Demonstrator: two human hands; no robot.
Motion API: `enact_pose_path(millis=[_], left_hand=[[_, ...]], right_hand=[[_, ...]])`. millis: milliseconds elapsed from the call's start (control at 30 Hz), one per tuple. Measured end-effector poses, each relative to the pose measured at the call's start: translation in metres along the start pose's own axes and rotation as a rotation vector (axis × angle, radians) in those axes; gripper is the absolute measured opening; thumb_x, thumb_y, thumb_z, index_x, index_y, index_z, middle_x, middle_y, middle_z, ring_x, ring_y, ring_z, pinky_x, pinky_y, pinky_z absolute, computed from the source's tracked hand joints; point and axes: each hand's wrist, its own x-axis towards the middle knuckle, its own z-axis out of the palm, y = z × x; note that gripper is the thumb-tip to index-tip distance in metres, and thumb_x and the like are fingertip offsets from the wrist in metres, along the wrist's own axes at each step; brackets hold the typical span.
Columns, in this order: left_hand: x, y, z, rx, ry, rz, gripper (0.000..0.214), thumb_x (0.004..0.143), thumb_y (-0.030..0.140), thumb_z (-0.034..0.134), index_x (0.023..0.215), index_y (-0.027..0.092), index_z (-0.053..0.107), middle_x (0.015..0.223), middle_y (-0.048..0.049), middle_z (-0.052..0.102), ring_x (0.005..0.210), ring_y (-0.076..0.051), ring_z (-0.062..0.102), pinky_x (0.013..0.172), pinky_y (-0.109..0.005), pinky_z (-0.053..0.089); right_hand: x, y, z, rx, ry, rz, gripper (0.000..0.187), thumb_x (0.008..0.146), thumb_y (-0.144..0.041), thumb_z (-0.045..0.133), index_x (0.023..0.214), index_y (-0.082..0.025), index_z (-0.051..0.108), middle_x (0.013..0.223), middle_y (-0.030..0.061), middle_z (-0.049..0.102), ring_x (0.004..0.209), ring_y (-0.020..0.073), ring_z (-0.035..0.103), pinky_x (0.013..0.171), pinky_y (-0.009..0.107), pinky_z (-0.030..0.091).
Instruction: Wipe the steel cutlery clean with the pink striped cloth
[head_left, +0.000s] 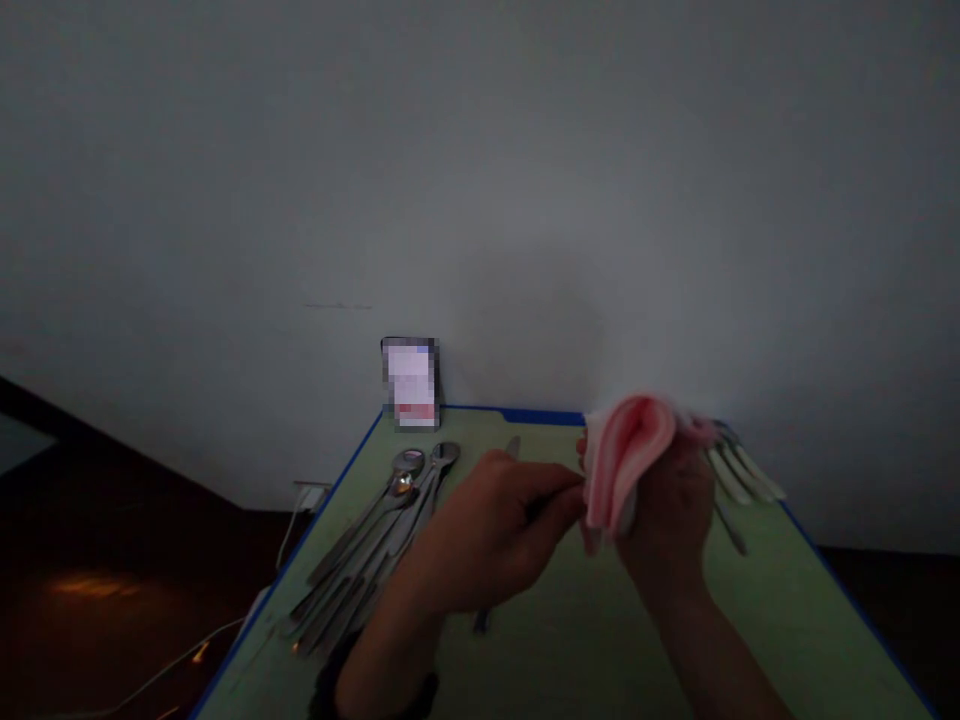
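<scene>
Pink folded fabric cloth [626, 455], bunched in clenched right hand [667, 510] above green blue-edged table [570, 640]: soft, light, limp. Thin metal utensil handle [555, 503] pinched in left hand [487, 530]: stiff, probably slippery; grip at mid-handle

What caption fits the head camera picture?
Left hand holds a utensil; right hand grips a pink cloth at its end.

Left hand [487, 530]: bare, forearm uncovered down to a dark band [334, 688] round it at the lower frame edge. Cuff or strap, too dim to tell. Right hand [667, 520]: bare, forearm uncovered to the frame edge.
</scene>
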Motion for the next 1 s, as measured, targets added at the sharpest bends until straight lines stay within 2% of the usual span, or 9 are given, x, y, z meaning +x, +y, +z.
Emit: enact_pose_path(millis=[100,200,267,367,467,600,733,833,1000], left_hand=[[0.008,-0.001,0.013,0.146,0.051,-0.054,0.027,0.087,0.019,0.042,0.065,0.015,0.057,0.048,0.0065,0.04,0.044,-0.006,0.041,0.05,-0.02,0.026],[0.014,-0.006,0.019,0.275,0.05,-0.134,0.026,0.086,0.02,0.042,0.067,0.017,0.059,0.05,0.0042,0.049,0.049,-0.009,0.047,0.054,-0.023,0.029],[0.015,-0.011,0.017,0.292,0.011,-0.179,0.025,0.086,0.021,0.04,0.071,0.017,0.059,0.056,0.0022,0.055,0.053,-0.011,0.051,0.057,-0.024,0.032],[0.01,-0.023,0.007,0.213,-0.119,-0.195,0.027,0.088,0.025,0.034,0.079,0.016,0.058,0.066,-0.0002,0.059,0.059,-0.012,0.053,0.056,-0.023,0.035],[-0.002,-0.035,-0.009,0.131,-0.232,-0.205,0.035,0.091,0.031,0.029,0.08,0.016,0.059,0.068,0.0001,0.059,0.059,-0.011,0.053,0.056,-0.022,0.038],[-0.016,-0.042,-0.029,0.099,-0.146,-0.194,0.032,0.09,0.036,0.035,0.087,0.017,0.06,0.07,0.001,0.06,0.063,-0.011,0.052,0.059,-0.02,0.04],[-0.015,-0.039,-0.033,0.125,-0.102,-0.172,0.032,0.091,0.034,0.036,0.08,0.016,0.061,0.064,0.0016,0.058,0.058,-0.01,0.05,0.055,-0.019,0.038],[-0.011,-0.035,-0.03,0.164,-0.121,-0.109,0.035,0.091,0.034,0.037,0.074,0.015,0.061,0.059,0.0025,0.054,0.053,-0.008,0.047,0.052,-0.019,0.036],[-0.012,-0.03,-0.027,0.213,-0.153,-0.072,0.035,0.091,0.034,0.037,0.076,0.016,0.062,0.057,0.003,0.054,0.052,-0.008,0.047,0.053,-0.019,0.035]], right_hand=[[-0.002,0.003,0.014,0.252,0.034,0.192,0.05,0.086,-0.056,0.032,0.084,-0.016,0.061,0.067,0.0053,0.064,0.055,0.014,0.059,0.047,0.024,0.044],[0.002,0.01,0.021,0.38,0.016,0.252,0.049,0.084,-0.057,0.034,0.088,-0.016,0.061,0.074,0.0063,0.066,0.06,0.0142,0.06,0.052,0.024,0.045],[0.006,0.015,0.02,0.368,-0.045,0.27,0.044,0.085,-0.054,0.037,0.089,-0.016,0.06,0.076,0.0058,0.065,0.062,0.0135,0.06,0.054,0.024,0.045],[0.015,0.019,0.012,0.244,-0.194,0.226,0.033,0.083,-0.046,0.046,0.092,-0.017,0.059,0.076,0.0032,0.064,0.062,0.0119,0.057,0.054,0.021,0.043],[0.028,0.013,-0.006,0.058,-0.386,0.131,0.026,0.081,-0.038,0.054,0.097,-0.018,0.06,0.079,0.0019,0.064,0.067,0.0121,0.056,0.058,0.021,0.043],[0.043,-0.008,-0.036,-0.197,-0.633,0.01,0.023,0.083,-0.032,0.052,0.1,-0.018,0.061,0.086,0.0022,0.066,0.073,0.0131,0.059,0.064,0.022,0.044],[0.049,-0.029,-0.055,-0.465,-0.923,-0.122,0.026,0.085,-0.018,0.047,0.106,-0.023,0.061,0.092,-0.0002,0.067,0.081,0.0122,0.06,0.073,0.023,0.042],[0.046,-0.035,-0.058,-0.627,-1.067,-0.167,0.023,0.084,-0.014,0.047,0.099,-0.022,0.063,0.089,0.0001,0.067,0.08,0.0126,0.06,0.073,0.024,0.041],[0.039,-0.033,-0.049,-0.72,-1.221,-0.18,0.015,0.084,-0.02,0.048,0.079,-0.017,0.062,0.065,-0.0013,0.061,0.062,0.0107,0.055,0.06,0.022,0.036]])
